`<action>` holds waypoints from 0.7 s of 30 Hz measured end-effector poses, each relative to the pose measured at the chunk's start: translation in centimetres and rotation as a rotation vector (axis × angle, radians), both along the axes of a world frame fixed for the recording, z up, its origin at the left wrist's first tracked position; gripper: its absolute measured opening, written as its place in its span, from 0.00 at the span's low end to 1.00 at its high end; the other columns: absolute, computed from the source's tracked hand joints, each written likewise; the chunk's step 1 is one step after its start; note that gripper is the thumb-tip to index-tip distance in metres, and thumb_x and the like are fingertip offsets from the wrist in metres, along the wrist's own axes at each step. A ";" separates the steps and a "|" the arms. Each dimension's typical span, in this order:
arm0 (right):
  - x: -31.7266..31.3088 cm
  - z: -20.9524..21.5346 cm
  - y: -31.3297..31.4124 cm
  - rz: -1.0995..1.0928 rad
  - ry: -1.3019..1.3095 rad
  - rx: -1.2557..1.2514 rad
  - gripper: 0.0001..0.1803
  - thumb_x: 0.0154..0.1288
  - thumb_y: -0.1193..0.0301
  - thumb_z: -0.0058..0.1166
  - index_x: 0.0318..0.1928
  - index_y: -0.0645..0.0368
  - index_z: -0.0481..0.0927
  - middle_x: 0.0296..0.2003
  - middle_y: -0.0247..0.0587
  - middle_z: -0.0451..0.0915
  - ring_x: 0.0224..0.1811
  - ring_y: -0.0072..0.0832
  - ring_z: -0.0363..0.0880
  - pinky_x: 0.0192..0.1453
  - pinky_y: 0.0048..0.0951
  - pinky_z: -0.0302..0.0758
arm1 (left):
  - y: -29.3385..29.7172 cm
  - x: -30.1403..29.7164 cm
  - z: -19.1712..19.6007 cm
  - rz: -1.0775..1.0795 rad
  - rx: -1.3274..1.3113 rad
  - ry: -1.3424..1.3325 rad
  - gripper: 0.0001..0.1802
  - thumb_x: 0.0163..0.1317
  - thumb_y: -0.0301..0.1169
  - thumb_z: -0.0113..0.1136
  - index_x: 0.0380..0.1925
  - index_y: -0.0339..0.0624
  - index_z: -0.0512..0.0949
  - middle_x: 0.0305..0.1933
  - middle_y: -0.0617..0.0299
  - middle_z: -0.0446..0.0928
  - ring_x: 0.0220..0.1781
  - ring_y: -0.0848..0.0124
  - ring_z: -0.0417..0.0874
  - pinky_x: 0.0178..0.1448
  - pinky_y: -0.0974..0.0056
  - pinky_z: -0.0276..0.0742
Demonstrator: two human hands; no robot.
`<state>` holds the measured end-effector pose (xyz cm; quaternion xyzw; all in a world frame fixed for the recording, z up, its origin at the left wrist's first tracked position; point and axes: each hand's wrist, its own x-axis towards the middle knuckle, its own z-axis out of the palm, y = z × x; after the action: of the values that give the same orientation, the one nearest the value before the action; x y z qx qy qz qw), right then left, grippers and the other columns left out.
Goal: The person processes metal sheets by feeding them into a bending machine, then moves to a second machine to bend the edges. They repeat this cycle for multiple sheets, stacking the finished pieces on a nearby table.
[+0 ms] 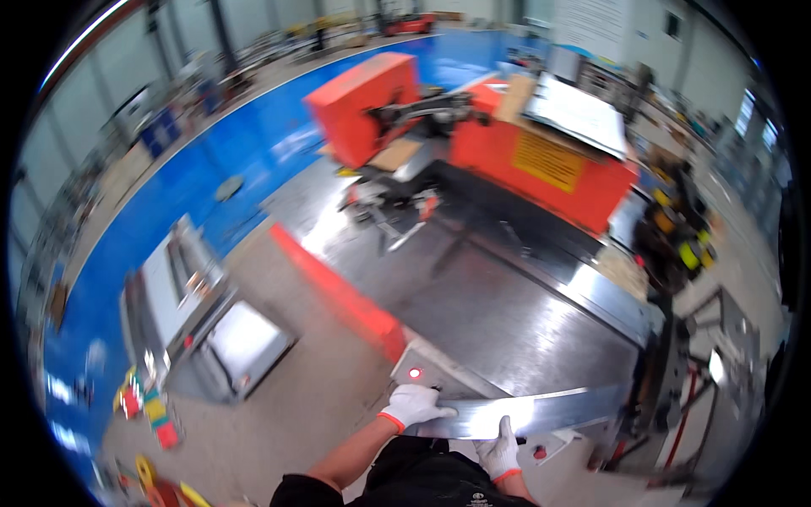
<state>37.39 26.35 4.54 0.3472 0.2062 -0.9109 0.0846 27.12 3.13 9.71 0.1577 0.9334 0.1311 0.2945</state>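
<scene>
A long, shiny sheet-metal strip (557,411) lies across in front of me, its right end reaching toward the right corner of the machine's metal table. My left hand (416,406), in a white glove with an orange cuff, is closed on the strip's left end. Farther right, my right hand (500,454), gloved the same way, grips the near edge with its thumb on top; its other fingers are hidden beneath. The strip is just at the near edge of the dark metal table (473,296). By my left hand, a lit red button (414,373) sits on a small panel.
An orange machine housing (541,165) rises behind the table, with an orange block (363,106) at its left. A low orange rail (338,291) borders the table's left side. A grey control cabinet (203,313) stands on the left floor. Metal frames (718,363) stand at right.
</scene>
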 end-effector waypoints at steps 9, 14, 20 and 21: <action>4.6 3.1 3.3 0.198 0.085 0.048 0.26 0.74 0.60 0.55 0.66 0.61 0.75 0.58 0.42 0.81 0.64 0.41 0.76 0.71 0.43 0.70 | -12.2 13.7 1.5 0.344 0.034 0.039 0.40 0.60 0.73 0.53 0.33 0.44 0.88 0.33 0.45 0.84 0.38 0.47 0.87 0.43 0.46 0.81; 4.0 -0.1 -3.6 0.597 0.513 0.855 0.27 0.75 0.56 0.55 0.65 0.61 0.75 0.59 0.41 0.81 0.63 0.39 0.77 0.71 0.40 0.71 | -20.8 23.8 1.3 0.651 0.001 0.054 0.41 0.58 0.74 0.53 0.34 0.45 0.88 0.35 0.48 0.86 0.42 0.47 0.87 0.48 0.47 0.82; 4.1 0.2 -19.3 0.677 0.127 0.007 0.24 0.77 0.57 0.55 0.62 0.60 0.76 0.59 0.45 0.82 0.64 0.43 0.78 0.72 0.55 0.70 | -28.8 37.6 1.8 1.066 -0.108 -0.056 0.39 0.57 0.74 0.53 0.35 0.48 0.89 0.35 0.50 0.87 0.43 0.50 0.88 0.49 0.49 0.82; 3.6 -0.6 -22.4 0.719 0.074 -0.067 0.20 0.76 0.59 0.56 0.58 0.61 0.79 0.56 0.45 0.83 0.61 0.42 0.80 0.70 0.51 0.74 | -30.1 40.1 0.7 1.133 -0.101 -0.017 0.40 0.56 0.75 0.53 0.34 0.50 0.90 0.33 0.50 0.86 0.41 0.51 0.88 0.48 0.50 0.82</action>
<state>41.01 3.97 3.94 0.2165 0.2883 -0.8410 0.4035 67.18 -26.99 10.37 -0.3827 0.8750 0.2252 0.1930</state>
